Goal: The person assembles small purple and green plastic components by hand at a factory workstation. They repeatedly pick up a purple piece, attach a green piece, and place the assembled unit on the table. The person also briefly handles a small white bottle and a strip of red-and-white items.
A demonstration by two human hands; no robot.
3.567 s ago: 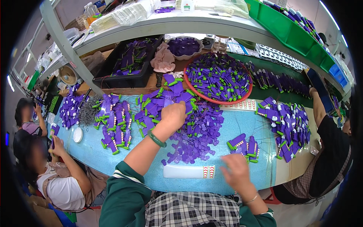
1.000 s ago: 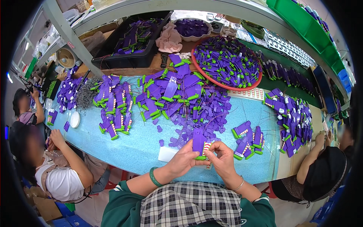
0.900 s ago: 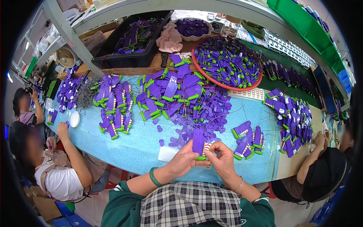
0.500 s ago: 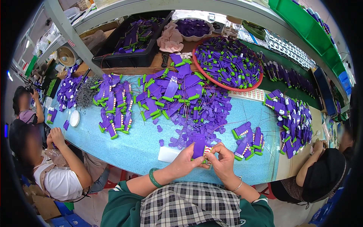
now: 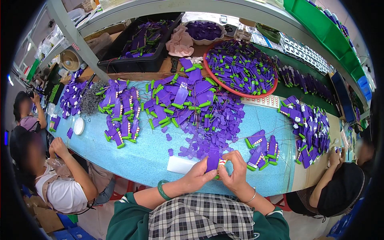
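Purple plastic tag point(image 5: 213, 161) sits pinched between both hands, close to the body at the near edge of the counter point(image 5: 144, 154), held upright, prob. so its lower end meets the small piece under it. Only one view, the head cam.

Left hand point(image 5: 199, 176): thumb and fingers closed on the tag's lower left side, steadying it. Green bangle point(image 5: 162, 191) on that wrist. Right hand point(image 5: 235, 172): fingers curled, tips pressed to the tag's right edge and to a small red-and-white bit point(image 5: 222, 162) just beside it; what that bit is, can't tell. Thin bracelet point(image 5: 251, 197) on the right wrist.

White flat block point(image 5: 181, 165) lies on the counter just left of the hands. Loose purple tags point(image 5: 212, 128) are heaped straight ahead, within easy reach. Finished-looking purple and green pieces point(image 5: 262, 150) lie in a small group to the right, apart from the loose heap, so sorted from unsorted. More of them in rows point(image 5: 120, 114) on the left and in a red round tray point(image 5: 240, 68) further back. Black crate point(image 5: 140, 44) holds more behind. Other persons work at both ends of the counter, their hands well apart from these.
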